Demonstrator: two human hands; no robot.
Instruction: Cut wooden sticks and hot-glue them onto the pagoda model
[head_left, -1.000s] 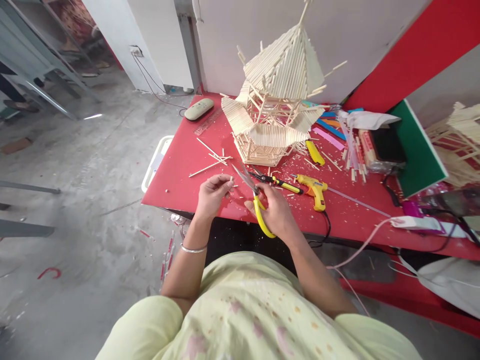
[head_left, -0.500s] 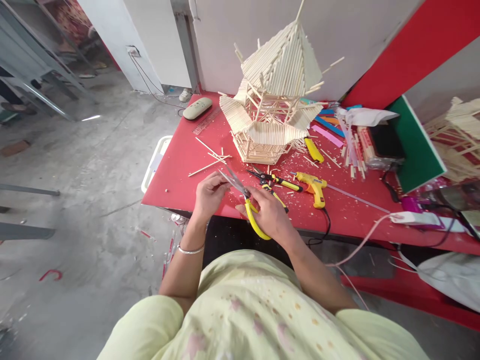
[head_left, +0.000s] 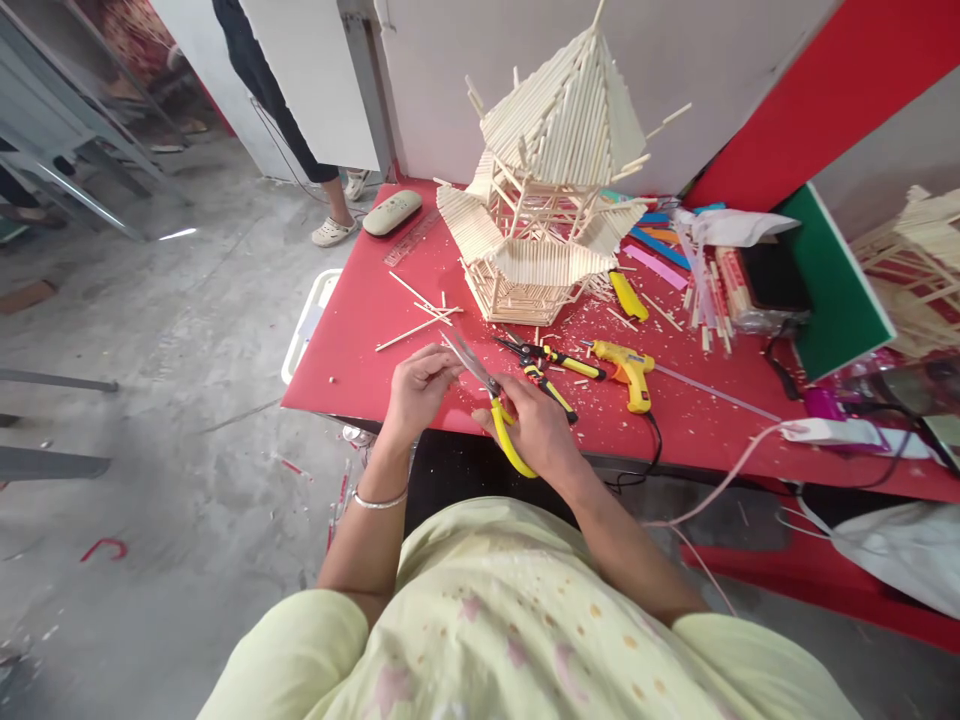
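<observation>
My right hand (head_left: 536, 420) is closed around the yellow handles of a pair of scissors (head_left: 504, 425). The blades point up and to the left, their tips close to my left fingers. My left hand (head_left: 421, 390) is pinched shut at the table's front edge; whatever lies between its fingertips is too small to make out. Several thin wooden sticks (head_left: 416, 330) lie crossed on the red table (head_left: 337, 350) just beyond it. Farther back stands a pagoda-shaped model (head_left: 544, 200) built of the same kind of sticks, with a pointed roof.
Black-and-yellow pliers (head_left: 555, 360), a yellow glue gun (head_left: 630, 372) and a yellow utility knife (head_left: 628, 297) lie to the right among wood scraps. An eyeglass case (head_left: 392, 213) sits at the back left. A green board (head_left: 840, 285) stands at right. A person's leg (head_left: 330, 190) shows beyond the table.
The scissor blades have drawn closer together. Both hands stay almost in place. A person's leg has come into sight beside the white panel at the back left.
</observation>
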